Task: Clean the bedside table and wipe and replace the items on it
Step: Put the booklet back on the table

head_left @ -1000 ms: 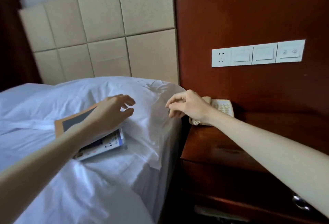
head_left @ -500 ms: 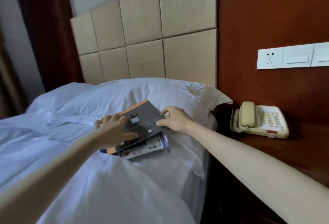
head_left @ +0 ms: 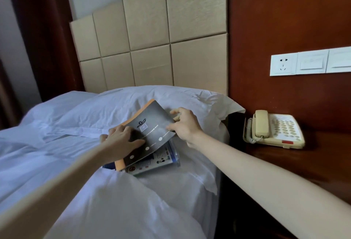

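Note:
A dark grey booklet with an orange spine (head_left: pixel 150 128) lies on the white bed, on top of a blue and white printed leaflet (head_left: pixel 161 161). My left hand (head_left: pixel 121 140) grips the booklet's left edge, thumb on the cover and fingers under it. My right hand (head_left: pixel 184 124) pinches the booklet's right edge. A cream telephone (head_left: pixel 273 128) stands on the dark wooden bedside table (head_left: pixel 313 159) to the right.
A white pillow (head_left: pixel 152 98) lies behind the booklet against a beige padded headboard (head_left: pixel 152 45). White bedding (head_left: pixel 95 200) fills the lower left. A white socket and switch strip (head_left: pixel 311 62) is on the wooden wall panel above the telephone.
My right hand left the telephone side and came over to the bed, taking the booklet's right edge. The view turned left. Both hands now hold the booklet, its right side slightly raised.

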